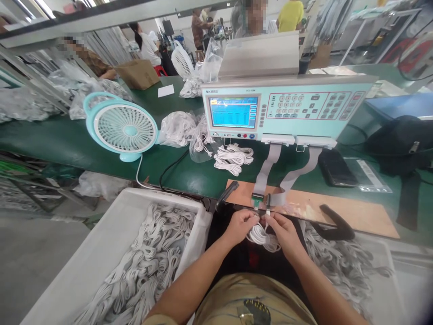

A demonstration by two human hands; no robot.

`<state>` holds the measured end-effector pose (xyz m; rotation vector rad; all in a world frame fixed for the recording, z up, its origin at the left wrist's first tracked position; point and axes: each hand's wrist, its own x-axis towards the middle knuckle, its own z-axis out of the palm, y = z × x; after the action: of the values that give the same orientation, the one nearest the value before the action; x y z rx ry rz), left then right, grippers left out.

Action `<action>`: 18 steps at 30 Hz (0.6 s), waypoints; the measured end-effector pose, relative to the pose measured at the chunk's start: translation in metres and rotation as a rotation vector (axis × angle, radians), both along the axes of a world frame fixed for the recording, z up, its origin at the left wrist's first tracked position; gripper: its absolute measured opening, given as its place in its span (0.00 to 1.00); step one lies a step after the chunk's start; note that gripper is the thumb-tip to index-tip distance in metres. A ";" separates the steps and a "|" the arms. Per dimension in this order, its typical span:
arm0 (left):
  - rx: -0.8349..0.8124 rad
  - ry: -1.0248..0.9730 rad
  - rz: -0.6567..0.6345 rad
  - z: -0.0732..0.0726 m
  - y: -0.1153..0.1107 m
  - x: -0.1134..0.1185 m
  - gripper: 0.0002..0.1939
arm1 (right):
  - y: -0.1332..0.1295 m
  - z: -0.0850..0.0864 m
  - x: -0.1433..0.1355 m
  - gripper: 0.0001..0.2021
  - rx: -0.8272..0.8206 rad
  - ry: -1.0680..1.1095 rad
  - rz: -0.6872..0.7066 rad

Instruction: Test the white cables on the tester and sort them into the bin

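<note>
A coiled white cable (257, 234) hangs between my two hands, just in front of a wooden board (304, 203). My left hand (241, 224) pinches one end of it near a small green circuit board (257, 202). The fingers of my right hand (280, 228) are closed on the other end, by a dark connector (269, 200). Two grey ribbon cables (269, 169) run from these connectors up to a light blue tester (294, 108) with a lit screen. Whether the plugs are seated cannot be made out.
White bins of bundled cables stand at the left (123, 225) and right (379, 253). On the green table are a blue fan (126, 128), bagged cables (179, 128), loose white cables (233, 158) and a black phone (337, 168). Other people are in the background.
</note>
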<state>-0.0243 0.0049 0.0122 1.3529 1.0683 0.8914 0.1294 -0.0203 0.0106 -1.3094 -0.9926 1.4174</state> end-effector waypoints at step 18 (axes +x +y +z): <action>-0.332 -0.381 0.368 -0.004 -0.009 0.027 0.15 | -0.002 -0.002 0.000 0.17 0.059 -0.002 0.010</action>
<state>0.0031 -0.0043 0.0082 0.6864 1.1197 1.1292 0.1290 -0.0220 0.0090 -1.2648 -1.0361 1.3848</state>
